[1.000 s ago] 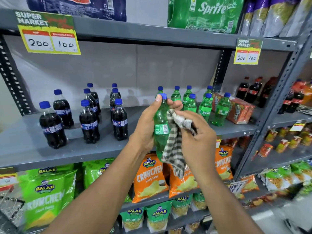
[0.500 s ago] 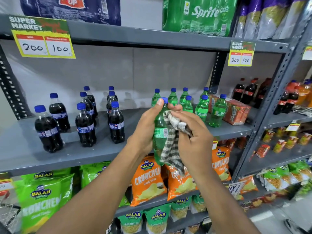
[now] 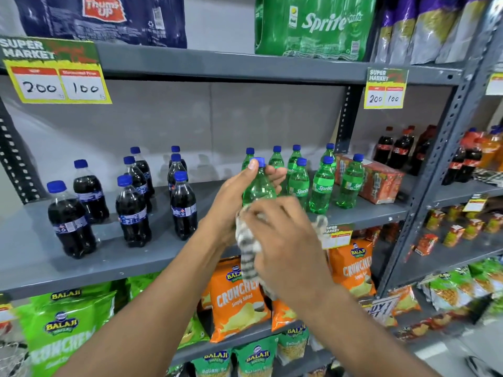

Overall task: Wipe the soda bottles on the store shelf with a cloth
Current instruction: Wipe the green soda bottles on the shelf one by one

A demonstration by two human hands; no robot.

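Head view: your left hand (image 3: pixel 239 197) clasps the green bottle (image 3: pixel 258 189) near its neck; right hand (image 3: pixel 283 240) bunches the limp cloth (image 3: pixel 247 248). Smooth plastic likely slips, so hold firm.

Illumination is bright, even and overhead. Soft shadows fall on the grey metal shelf board (image 3: pixel 109 257) beneath the dark cola bottles (image 3: pixel 70 219). Motion blur smears the right hand (image 3: pixel 283 240) and the checked cloth (image 3: pixel 247 257). Wide-angle distortion bends the frame edges.

orange chip bags (image 3: pixel 239 297), green chip bags (image 3: pixel 62 330) — yellow price tag (image 3: pixel 58 84), perhaps juice cartons (image 3: pixel 451 235)
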